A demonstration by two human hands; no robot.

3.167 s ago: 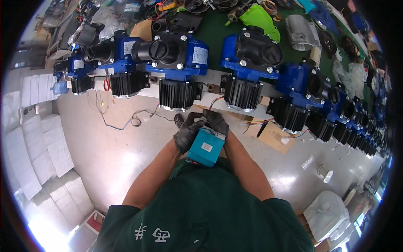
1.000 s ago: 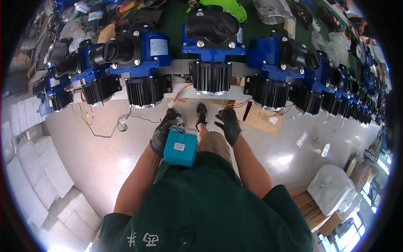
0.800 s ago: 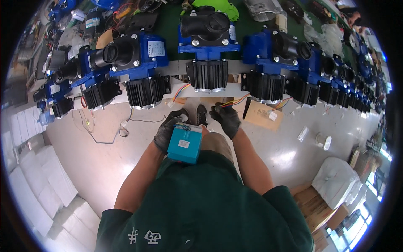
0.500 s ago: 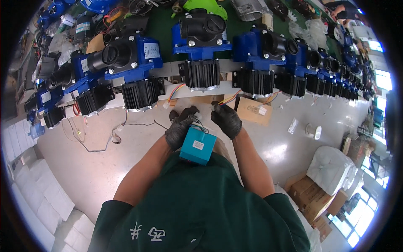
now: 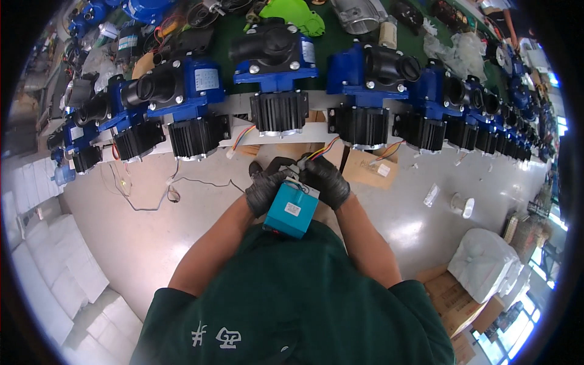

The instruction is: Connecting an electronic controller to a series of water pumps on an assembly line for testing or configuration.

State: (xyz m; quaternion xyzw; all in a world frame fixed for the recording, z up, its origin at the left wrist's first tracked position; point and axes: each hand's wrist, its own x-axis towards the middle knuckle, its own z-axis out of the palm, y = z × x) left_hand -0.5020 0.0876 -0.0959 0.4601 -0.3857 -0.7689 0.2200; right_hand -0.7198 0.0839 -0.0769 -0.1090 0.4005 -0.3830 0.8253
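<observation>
My left hand [image 5: 266, 190], in a dark glove, lies along the left side of a teal box [image 5: 291, 210] with a white label, close against my shirt. Its fingers are closed at the black cable lead [image 5: 297, 185] looping from the box's far end. My right hand [image 5: 328, 184], gloved too, is closed on a pale wire connector [image 5: 302, 163], where several coloured wires [image 5: 323, 149] come down from the bench. Both hands' fingertips meet above the box. How the lead and the connector sit together is hidden by the fingers.
Blue and black motor pumps [image 5: 278, 79] stand in a row along the bench edge. A thin grey cable [image 5: 146, 210] trails across the floor. Flattened cardboard [image 5: 371, 172] lies under the bench, and wrapped white bundles [image 5: 483, 261] and cartons [image 5: 453, 298] stand at right.
My right hand has moved down and left with the connector, closing the gap to my left hand. The teal box has shifted slightly right. The bench appears a little lower and left in view.
</observation>
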